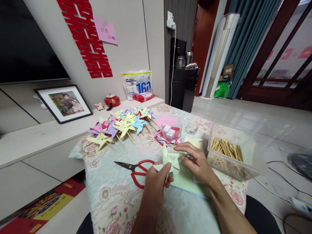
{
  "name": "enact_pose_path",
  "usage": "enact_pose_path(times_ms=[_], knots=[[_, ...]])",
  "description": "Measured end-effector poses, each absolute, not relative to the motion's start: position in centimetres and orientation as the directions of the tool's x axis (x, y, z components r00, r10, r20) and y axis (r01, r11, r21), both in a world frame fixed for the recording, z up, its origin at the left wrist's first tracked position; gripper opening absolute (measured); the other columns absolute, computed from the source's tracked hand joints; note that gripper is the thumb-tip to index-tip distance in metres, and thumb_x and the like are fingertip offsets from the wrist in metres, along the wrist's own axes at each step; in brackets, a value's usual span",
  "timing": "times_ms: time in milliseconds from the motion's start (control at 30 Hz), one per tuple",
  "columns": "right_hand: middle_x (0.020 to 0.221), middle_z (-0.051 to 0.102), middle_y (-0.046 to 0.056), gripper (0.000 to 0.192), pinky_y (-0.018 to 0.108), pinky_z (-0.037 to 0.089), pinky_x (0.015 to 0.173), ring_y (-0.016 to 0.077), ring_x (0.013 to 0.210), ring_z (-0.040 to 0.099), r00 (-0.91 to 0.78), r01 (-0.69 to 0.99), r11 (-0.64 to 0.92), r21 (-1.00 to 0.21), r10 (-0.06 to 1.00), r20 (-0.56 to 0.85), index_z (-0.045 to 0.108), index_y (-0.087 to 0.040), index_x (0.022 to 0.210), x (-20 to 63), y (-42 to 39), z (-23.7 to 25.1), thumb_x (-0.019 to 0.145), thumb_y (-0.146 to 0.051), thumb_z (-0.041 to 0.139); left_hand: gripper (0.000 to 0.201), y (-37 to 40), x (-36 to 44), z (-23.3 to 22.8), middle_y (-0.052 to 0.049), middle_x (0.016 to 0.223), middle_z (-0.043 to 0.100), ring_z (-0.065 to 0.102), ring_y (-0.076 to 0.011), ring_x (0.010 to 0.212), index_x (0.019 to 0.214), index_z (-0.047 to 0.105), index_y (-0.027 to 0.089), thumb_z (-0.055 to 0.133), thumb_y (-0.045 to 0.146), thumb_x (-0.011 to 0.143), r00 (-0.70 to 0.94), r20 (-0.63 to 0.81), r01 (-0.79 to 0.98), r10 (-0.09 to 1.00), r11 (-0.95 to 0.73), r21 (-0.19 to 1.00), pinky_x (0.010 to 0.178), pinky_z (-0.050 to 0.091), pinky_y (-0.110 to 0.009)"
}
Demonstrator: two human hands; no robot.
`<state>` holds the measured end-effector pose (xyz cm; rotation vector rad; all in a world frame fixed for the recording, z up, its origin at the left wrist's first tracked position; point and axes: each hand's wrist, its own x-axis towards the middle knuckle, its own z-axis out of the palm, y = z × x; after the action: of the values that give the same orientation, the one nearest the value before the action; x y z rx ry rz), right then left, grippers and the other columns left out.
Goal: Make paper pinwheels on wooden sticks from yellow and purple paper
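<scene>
While the left hand (156,177) pinches the stick and the right hand (197,162) pinches a blade of the pale green pinwheel (172,160) (lower centre, above the counter (109,195)), a hard tug could tear the paper.

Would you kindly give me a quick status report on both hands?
Left hand gripping pale green paper pinwheel by its stick. Right hand pinching its centre. Red-handled scissors lying just left.
</scene>
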<state>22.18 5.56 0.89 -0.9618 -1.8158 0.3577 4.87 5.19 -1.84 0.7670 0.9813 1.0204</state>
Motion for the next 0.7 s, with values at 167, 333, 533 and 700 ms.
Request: enact_pose_path(times_ms=[167,333,533,700], knots=[[0.103,0.072,0.007,0.033,0.038,0.051,0.086,0.0208,0.098,0.066,-0.229,0.515,0.672,-0.532,0.706,0.670,0.070,-0.022,0.109,21.86,5.90,0.23,0.088,-0.003,0.053,0.035,5.14,4.73,-1.99,0.002,0.045,0.058,0.040,-0.0069,0.038,0.076,0.057,0.017,0.078,0.044,0.070,0.206,-0.302,-0.312,0.931,0.355,0.882,0.041,0.026,-0.019],[0.101,0.073,0.007,0.033,0.037,0.051,0.085,0.0202,0.097,0.068,-0.255,0.533,0.687,-0.494,0.687,0.680,0.071,-0.022,0.109,21.64,6.02,-0.12,0.089,-0.003,0.053,0.037,5.10,4.68,-2.22,0.003,0.044,0.057,0.042,-0.0081,0.039,0.080,0.059,0.016,0.078,0.045,0.068,0.181,-0.331,-0.278,0.926,0.371,0.886,0.040,0.027,-0.019],[0.101,0.073,0.007,0.032,0.036,0.052,0.085,0.0204,0.098,0.067,-0.260,0.517,0.689,-0.508,0.692,0.674,0.071,-0.021,0.105,21.64,5.95,-0.09,0.087,-0.001,0.053,0.037,4.98,4.80,-2.28,0.002,0.043,0.056,0.041,-0.0076,0.037,0.078,0.060,0.016,0.078,0.046,0.067,0.180,-0.327,-0.261,0.928,0.366,0.893,0.039,0.027,-0.020],[0.103,0.072,0.008,0.031,0.038,0.053,0.087,0.0210,0.101,0.067,-0.255,0.517,0.686,-0.513,0.695,0.672,0.070,-0.022,0.107,21.41,5.79,0.06,0.089,-0.003,0.052,0.036,4.72,4.89,-2.26,0.003,0.043,0.056,0.041,-0.0073,0.038,0.076,0.059,0.016,0.079,0.045,0.067,0.181,-0.328,-0.306,0.927,0.370,0.877,0.040,0.027,-0.020]])
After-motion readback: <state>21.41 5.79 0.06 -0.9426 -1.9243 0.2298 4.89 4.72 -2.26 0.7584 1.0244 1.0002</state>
